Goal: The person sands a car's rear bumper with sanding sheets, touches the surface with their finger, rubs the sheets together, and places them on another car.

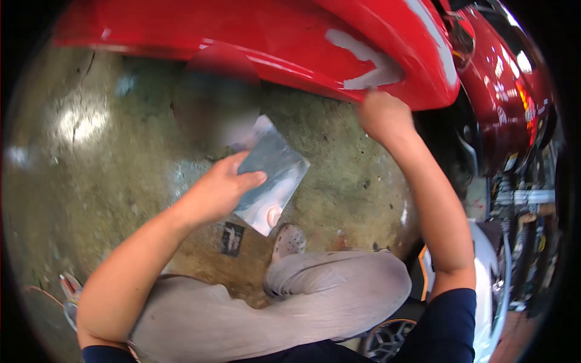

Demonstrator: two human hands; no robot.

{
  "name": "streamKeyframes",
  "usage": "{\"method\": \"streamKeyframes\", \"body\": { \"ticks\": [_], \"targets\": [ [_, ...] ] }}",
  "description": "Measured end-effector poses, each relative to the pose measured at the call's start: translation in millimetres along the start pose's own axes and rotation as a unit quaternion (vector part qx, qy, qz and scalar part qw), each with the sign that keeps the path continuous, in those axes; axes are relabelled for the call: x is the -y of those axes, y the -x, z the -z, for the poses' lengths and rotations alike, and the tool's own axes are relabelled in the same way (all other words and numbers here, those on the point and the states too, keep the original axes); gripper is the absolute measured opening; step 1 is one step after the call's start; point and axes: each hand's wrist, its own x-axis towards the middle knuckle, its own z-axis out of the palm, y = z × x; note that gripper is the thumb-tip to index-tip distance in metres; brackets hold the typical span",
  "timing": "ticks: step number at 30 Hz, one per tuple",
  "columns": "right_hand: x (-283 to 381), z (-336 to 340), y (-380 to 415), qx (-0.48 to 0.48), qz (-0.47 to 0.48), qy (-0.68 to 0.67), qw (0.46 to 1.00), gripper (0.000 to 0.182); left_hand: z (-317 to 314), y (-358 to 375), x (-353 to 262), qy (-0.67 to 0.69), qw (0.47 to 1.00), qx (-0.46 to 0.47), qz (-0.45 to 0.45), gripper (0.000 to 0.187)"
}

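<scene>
Our left hand (216,189) grips a flat plate (273,162), centre; our right hand (386,118) blurs by red bodywork (284,36), upper right, grip unclear.
Tilting could cost us the paste (274,216).

Right hand (387,118): blurred; I cannot tell whether it holds anything. Left hand (213,190): fingers partly hidden behind the grey sheet (272,172). Red car panel (266,33): cropped above.

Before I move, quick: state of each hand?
Left hand: closed, holding a flat grey plate.
Right hand: curled closed by the red panel; blurred, can't tell if holding anything.
</scene>
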Motion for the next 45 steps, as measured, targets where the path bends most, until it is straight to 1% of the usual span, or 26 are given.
{"method": "streamKeyframes", "body": {
  "ticks": [2,4,6,8,10,11,12,14,15,18,21,24,27,30,33,36,39,42,45],
  "targets": [
    [20.4,8.7,-12.7,0.021,-0.028,-0.144,0.989,0.033,3.2,-4.2,6.7,-0.014,0.999,-0.006,0.042,0.044],
    [28.1,8.9,-21.4,-0.017,-0.101,-0.275,0.956,0.038,5.4,-6.5,17.9,-0.048,0.996,-0.013,0.073,0.045],
    [36.5,2.1,-22.1,-0.080,-0.190,-0.430,0.879,0.054,6.6,-7.6,30.4,-0.069,0.991,-0.015,0.110,0.045],
    [56.5,-21.2,-20.6,-0.203,-0.200,-0.586,0.758,0.073,7.2,-7.6,38.2,-0.080,0.985,-0.017,0.150,0.047],
    [75.6,-37.5,-27.8,-0.269,-0.212,-0.662,0.666,0.079,8.1,-6.7,44.0,-0.079,0.979,-0.020,0.189,0.052],
    [81.8,-45.5,-35.5,-0.308,-0.193,-0.682,0.635,0.083,10.5,-2.4,46.6,-0.084,0.976,-0.038,0.199,0.050],
    [79.7,-39.9,-35.8,-0.269,-0.200,-0.710,0.619,0.084,13.3,3.9,49.5,-0.087,0.972,-0.056,0.209,0.049],
    [78.1,-33.4,-56.2,-0.296,-0.244,-0.705,0.596,0.083,14.8,12.2,52.5,-0.089,0.966,-0.086,0.226,0.047],
    [74.0,-31.4,-58.9,-0.306,-0.229,-0.710,0.591,0.082,18.1,16.6,51.5,-0.084,0.966,-0.098,0.224,0.046],
    [63.8,-25.9,-65.5,-0.318,-0.227,-0.749,0.535,0.081,31.6,27.2,49.3,-0.076,0.964,-0.143,0.210,0.045],
    [48.4,-23.5,-65.9,-0.272,-0.229,-0.774,0.524,0.068,37.1,32.5,46.6,-0.067,0.961,-0.174,0.202,0.044],
    [60.6,-31.5,-87.0,-0.397,-0.274,-0.690,0.540,0.075,32.8,32.8,42.8,-0.066,0.961,-0.186,0.193,0.043],
    [56.1,-32.1,-86.8,-0.354,-0.271,-0.696,0.563,0.073,26.0,30.5,40.4,-0.062,0.961,-0.191,0.187,0.042],
    [49.0,-26.2,-79.6,-0.346,-0.263,-0.706,0.558,0.071,24.8,29.6,39.8,-0.077,0.959,-0.190,0.197,0.042],
    [42.9,-21.4,-76.9,-0.290,-0.248,-0.709,0.593,0.071,25.5,27.6,40.2,-0.098,0.956,-0.184,0.209,0.042],
    [42.4,-22.4,-65.1,-0.323,-0.220,-0.689,0.611,0.071,24.2,25.9,40.1,-0.093,0.956,-0.182,0.211,0.043],
    [48.5,-24.4,-60.9,-0.356,-0.211,-0.688,0.596,0.071,23.0,23.7,40.6,-0.083,0.960,-0.175,0.204,0.043],
    [48.7,-18.2,-51.8,-0.363,-0.219,-0.693,0.582,0.070,22.9,20.6,40.4,-0.085,0.960,-0.170,0.204,0.043],
    [42.2,-25.5,-69.7,-0.328,-0.222,-0.697,0.598,0.070,21.7,20.2,39.5,-0.084,0.959,-0.169,0.210,0.043]
  ]
}}
